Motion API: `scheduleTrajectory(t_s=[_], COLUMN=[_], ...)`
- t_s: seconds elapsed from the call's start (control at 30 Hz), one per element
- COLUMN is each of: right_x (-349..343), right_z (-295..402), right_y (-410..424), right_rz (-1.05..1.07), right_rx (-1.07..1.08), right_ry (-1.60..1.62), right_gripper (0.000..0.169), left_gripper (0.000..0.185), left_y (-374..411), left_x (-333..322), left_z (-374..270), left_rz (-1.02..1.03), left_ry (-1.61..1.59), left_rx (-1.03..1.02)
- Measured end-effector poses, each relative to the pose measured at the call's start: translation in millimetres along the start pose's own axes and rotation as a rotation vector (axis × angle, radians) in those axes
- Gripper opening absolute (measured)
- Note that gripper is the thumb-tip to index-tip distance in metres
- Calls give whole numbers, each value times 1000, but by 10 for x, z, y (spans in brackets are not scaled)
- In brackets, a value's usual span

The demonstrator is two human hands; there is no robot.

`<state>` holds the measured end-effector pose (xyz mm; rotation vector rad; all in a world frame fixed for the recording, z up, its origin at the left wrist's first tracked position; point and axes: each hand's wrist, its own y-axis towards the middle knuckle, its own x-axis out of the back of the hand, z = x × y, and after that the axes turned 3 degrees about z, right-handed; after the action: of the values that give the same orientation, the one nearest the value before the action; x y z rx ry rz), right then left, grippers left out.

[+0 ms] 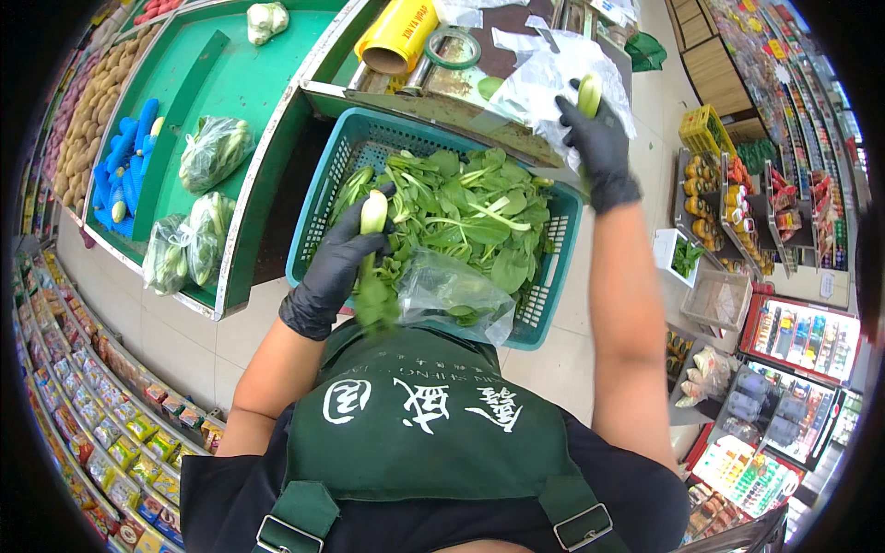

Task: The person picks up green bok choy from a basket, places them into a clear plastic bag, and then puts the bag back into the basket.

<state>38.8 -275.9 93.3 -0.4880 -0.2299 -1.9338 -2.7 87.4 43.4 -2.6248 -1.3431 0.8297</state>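
My left hand [339,263], in a black glove, grips a head of leafy greens [374,213] with its pale base up and leaves hanging down. In my right hand [600,148], also gloved in black, is another pale green stem base [589,95], held over white plastic bags [529,83] on the counter. A teal plastic basket [568,242] full of loose leafy greens [463,207] stands in front of me. A clear plastic bag [449,287] lies over the basket's near side, with some leaves at it.
A yellow roll of wrap [401,34] and a green tape roll [453,48] lie on the counter [456,104]. Left, a green display bin [269,104] holds bagged greens [216,153] and blue netting [124,173]. Grocery shelves line both sides; a white box of greens [674,256] stands right.
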Motion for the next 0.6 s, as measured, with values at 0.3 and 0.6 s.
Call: scheduleTrajectory(t_s=[0.3, 0.6], right_x=[114, -441], right_z=[-746, -384], right_y=[1810, 2496], right_rz=[-297, -107], right_rx=[492, -13], right_ry=[-572, -977], right_gripper=[36, 29], left_gripper=[38, 47], left_y=[-293, -633], left_x=[146, 247], left_z=[-64, 7], left_rz=[-317, -410], left_ry=[95, 69], left_rx=[-114, -158])
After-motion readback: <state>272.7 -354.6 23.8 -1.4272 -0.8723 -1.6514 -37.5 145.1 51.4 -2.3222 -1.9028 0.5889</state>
